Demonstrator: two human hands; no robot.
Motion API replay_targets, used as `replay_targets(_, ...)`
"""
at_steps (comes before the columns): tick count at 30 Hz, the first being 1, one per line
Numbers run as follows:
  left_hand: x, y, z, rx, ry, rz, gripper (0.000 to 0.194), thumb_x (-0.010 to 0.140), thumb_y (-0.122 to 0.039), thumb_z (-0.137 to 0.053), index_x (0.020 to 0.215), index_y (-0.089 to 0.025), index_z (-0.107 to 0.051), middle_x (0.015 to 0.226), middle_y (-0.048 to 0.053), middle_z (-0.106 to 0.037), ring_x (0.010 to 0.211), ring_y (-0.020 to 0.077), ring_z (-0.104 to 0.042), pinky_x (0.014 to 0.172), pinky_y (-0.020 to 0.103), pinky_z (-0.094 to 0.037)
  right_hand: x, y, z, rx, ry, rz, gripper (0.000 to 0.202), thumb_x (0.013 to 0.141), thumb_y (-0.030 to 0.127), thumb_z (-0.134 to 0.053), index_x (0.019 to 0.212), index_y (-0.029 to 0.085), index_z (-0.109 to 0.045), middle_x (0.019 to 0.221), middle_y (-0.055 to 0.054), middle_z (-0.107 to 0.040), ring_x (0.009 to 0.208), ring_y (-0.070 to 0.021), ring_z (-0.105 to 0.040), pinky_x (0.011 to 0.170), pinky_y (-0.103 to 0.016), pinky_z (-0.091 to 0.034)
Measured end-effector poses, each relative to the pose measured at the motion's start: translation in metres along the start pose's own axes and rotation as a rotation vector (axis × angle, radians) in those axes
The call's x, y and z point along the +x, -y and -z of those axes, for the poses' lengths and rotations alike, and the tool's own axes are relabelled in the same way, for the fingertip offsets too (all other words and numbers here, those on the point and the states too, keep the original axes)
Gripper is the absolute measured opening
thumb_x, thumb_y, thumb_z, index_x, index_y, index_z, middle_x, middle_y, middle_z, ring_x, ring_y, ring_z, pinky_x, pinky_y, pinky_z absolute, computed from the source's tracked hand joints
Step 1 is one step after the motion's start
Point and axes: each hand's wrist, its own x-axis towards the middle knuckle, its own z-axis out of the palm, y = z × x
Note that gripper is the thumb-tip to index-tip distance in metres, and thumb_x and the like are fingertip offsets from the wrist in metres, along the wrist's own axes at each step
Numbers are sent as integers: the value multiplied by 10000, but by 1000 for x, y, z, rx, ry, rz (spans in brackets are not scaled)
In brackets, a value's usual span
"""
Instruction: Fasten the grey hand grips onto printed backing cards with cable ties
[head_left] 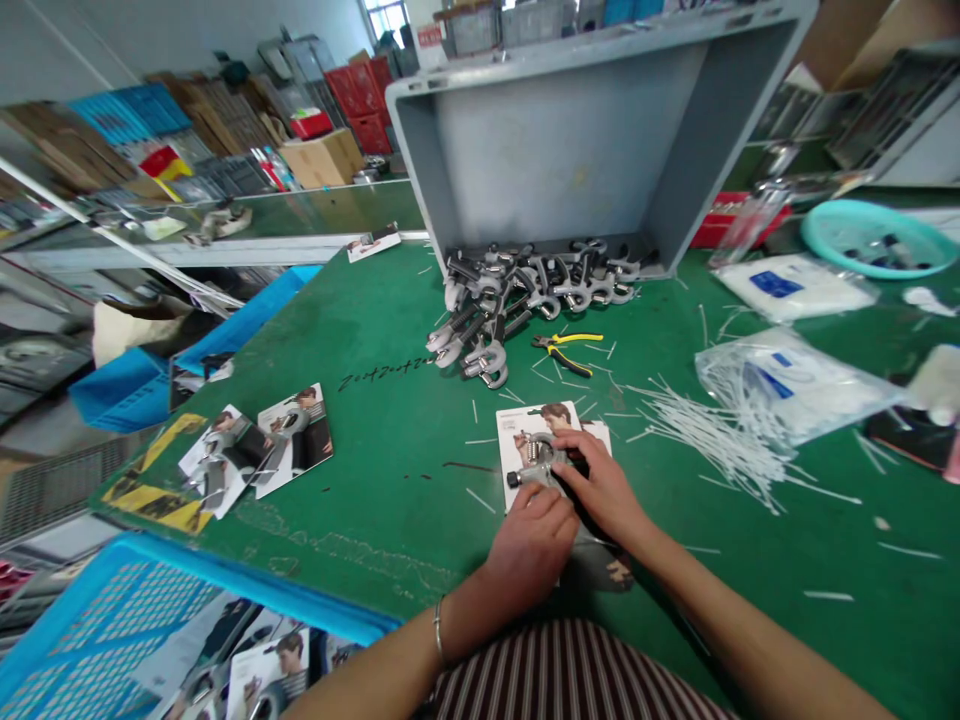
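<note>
A grey and black hand grip strengthener [535, 462] lies on a printed backing card [510, 428] in front of me. My left hand [536, 530] is closed over its lower part, fingers curled. From the right, my right hand [600, 485] grips its dark handle, fingertips near the spring end. My palms hide much of the strengthener and card. Another card shows partly beneath them. Yellow-and-black cutting pliers [566, 350] rest beyond my hands. White zip ties [712, 440] lie in a loose heap to the right.
A grey bin [555, 150] stands tipped on its side, with several grip strengtheners [487, 310] spilling out. Two carded strengtheners [296, 440] lie at left. A blue basket [112, 610] holds more, lower left. Bagged zip ties [795, 385] and a turquoise bowl [877, 215] are at right.
</note>
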Motion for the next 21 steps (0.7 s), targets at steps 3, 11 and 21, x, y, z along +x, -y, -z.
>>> replay_targets(3, -17, -1, 13, -73, -140, 215, 229, 921, -290, -561, 1119, -174, -559, 1210, 117, -584, 1153, 269, -502, 1016, 449, -391, -11, 10, 19, -98, 33, 44, 132, 929, 282, -536, 1034, 246, -608, 1165, -60, -631, 1137, -250, -523, 997, -446, -389)
replay_targets(11, -40, 7, 26, 13, -82, 474, 495, 774, -586, -664, 985, -150, -561, 948, 119, -573, 873, 283, -565, 774, 444, -506, -55, 38, 33, -572, 355, 266, 122, 930, 279, -563, 946, 199, -655, 879, -102, -657, 849, -283, -532, 790, -443, -405)
replay_targets(21, -42, 22, 33, -180, -35, 431, 45, 881, -164, -527, 912, -185, -552, 886, 55, -542, 855, 200, -550, 810, 350, -507, -47, 66, -6, -924, 381, 330, 101, 854, 83, -630, 781, 153, -641, 795, -95, -656, 815, -283, -546, 739, -412, -391)
